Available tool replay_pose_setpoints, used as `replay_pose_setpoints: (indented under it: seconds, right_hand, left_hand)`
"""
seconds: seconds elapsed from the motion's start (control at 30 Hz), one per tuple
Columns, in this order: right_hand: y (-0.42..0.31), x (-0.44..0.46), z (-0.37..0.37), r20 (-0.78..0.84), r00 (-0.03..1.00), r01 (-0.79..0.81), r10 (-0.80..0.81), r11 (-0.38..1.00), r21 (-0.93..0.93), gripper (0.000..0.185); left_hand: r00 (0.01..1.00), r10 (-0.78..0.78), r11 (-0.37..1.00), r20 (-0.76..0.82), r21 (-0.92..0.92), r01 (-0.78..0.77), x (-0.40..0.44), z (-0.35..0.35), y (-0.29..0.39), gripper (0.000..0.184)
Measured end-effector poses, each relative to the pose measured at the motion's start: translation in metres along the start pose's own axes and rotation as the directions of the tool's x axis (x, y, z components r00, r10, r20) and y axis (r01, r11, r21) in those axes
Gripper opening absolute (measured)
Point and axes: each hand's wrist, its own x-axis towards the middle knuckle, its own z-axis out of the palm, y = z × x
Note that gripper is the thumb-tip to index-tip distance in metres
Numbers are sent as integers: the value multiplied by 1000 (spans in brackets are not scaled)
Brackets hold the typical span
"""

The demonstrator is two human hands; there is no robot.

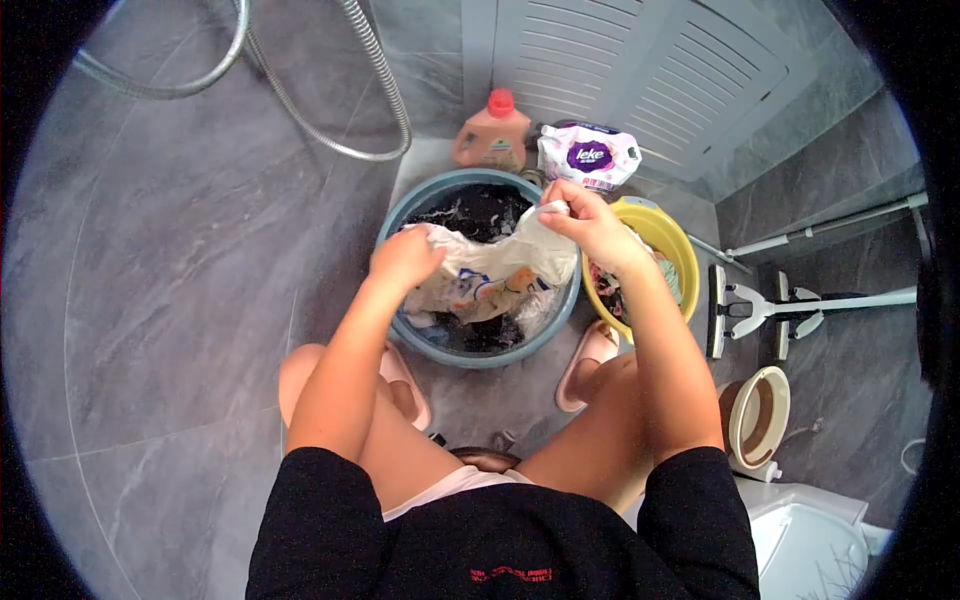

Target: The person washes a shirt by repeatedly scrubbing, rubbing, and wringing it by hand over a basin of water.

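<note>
A white printed cloth (500, 270) is stretched between my two hands over a round blue basin (478, 360). My left hand (405, 258) grips its left edge near the basin's left rim. Higher up, my right hand (585, 222) pinches the cloth's upper right corner above the right rim. Blue and orange print shows on the fabric, whose lower part hangs into the basin. Dark wet cloth (485, 208) lies in the basin behind and below it.
Behind the basin stand a pink bottle (492, 138) with a red cap and a white-purple pack (592, 155). A yellow basin (682, 250) with clothes is at the right, beyond it mops (755, 310) and a beige bin (758, 415). A shower hose (375, 60) hangs upper left.
</note>
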Motion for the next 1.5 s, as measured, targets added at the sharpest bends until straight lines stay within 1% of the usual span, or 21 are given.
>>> replay_pose_setpoints:
  seconds: [0.07, 0.13, 0.17, 0.3, 0.33, 0.6, 0.7, 0.73, 0.83, 0.87, 0.93, 0.97, 1.0, 1.07, 1.17, 1.27, 1.3, 1.37, 1.4, 1.47, 1.5]
  right_hand:
    - [0, 5, 17, 54, 996, 62, -67, 994, 92, 12]
    - [-7, 5, 28, 84, 996, 37, -40, 999, 31, 14]
    - [-3, 7, 30, 84, 996, 37, -39, 999, 31, 14]
    - [-1, 11, 29, 1, 988, 154, -155, 982, -106, 15]
    - [-6, 10, 28, -35, 984, 169, -177, 970, -173, 15]
    - [-12, 4, 17, -261, 920, 89, -291, 806, -585, 25]
    - [-21, -2, 8, -81, 928, 216, -362, 705, -676, 34]
    - [-16, -3, 6, -79, 927, 221, -366, 706, -673, 34]
    - [11, -2, 1, 152, 983, 102, 100, 387, -916, 29]
    - [22, 1, -5, 146, 984, 95, 104, 389, -916, 29]
    - [24, 8, -8, -62, 998, -54, 33, 926, -375, 23]
    - [15, 11, -3, -175, 980, 61, -91, 983, -171, 20]
    - [7, 10, 3, -304, 944, -12, 127, 936, 352, 19]
    - [-12, 4, 10, -286, 936, 4, 205, 807, 591, 21]
    - [10, 13, 17, -299, 921, -102, 248, 897, 429, 31]
    - [44, 10, 6, -53, 925, -342, 376, 885, 315, 43]
    - [58, 4, 0, 33, 900, -426, 434, 865, 265, 49]
    - [68, -3, -6, 248, 811, -556, 530, 830, 44, 67]
    - [88, -5, -10, 308, 763, -538, 568, 823, -182, 71]
    - [98, -1, -5, 297, 746, -256, 596, 668, -699, 63]
    - [105, 4, 0, 298, 748, -252, 593, 669, -699, 63]
  left_hand:
    - [891, 367, 862, -268, -262, -434, 4, 16, 9, 64]
    - [847, 493, 645, -196, -571, -508, 1, 23, 30, 66]
    - [860, 504, 672, -80, -589, -448, -5, 20, 37, 60]
    - [909, 405, 796, 102, -529, -295, 10, 29, 35, 38]
    - [918, 396, 776, 10, -539, -328, 9, 23, 36, 24]
    - [905, 337, 850, -259, -330, -411, 0, -15, 47, 18]
    - [934, 191, 626, -300, -696, -352, 2, -22, 36, 16]
    - [934, 188, 629, -303, -694, -351, 0, -23, 36, 16]
    - [972, 132, 277, -193, -934, -224, 0, -19, 30, 9]
    - [973, 127, 133, -195, -968, -212, 1, -24, 29, 8]
    - [978, 158, 85, -135, -985, -150, -3, -35, 24, 8]
    - [978, 172, 240, -115, -958, -155, 0, -32, 21, 11]
    - [979, 181, 389, -93, -908, -158, 2, -30, 19, 14]
    - [967, 249, 745, 61, -650, -151, -1, -26, 24, 40]
    - [924, 226, 965, 310, -198, -170, -2, -20, 29, 40]
    - [850, 154, 977, 503, -206, -55, 12, 4, 5, 37]
    - [843, 223, 925, 490, -380, -23, 14, 15, -7, 33]
    - [819, 271, 923, 505, -378, -73, 16, 23, -20, 34]
    - [815, 231, 945, 532, -321, -59, 13, 17, -18, 36]
    - [829, 153, 988, 538, -71, -136, 29, 37, -31, 44]
    - [847, 126, 980, 516, 66, -185, 38, 47, -38, 42]
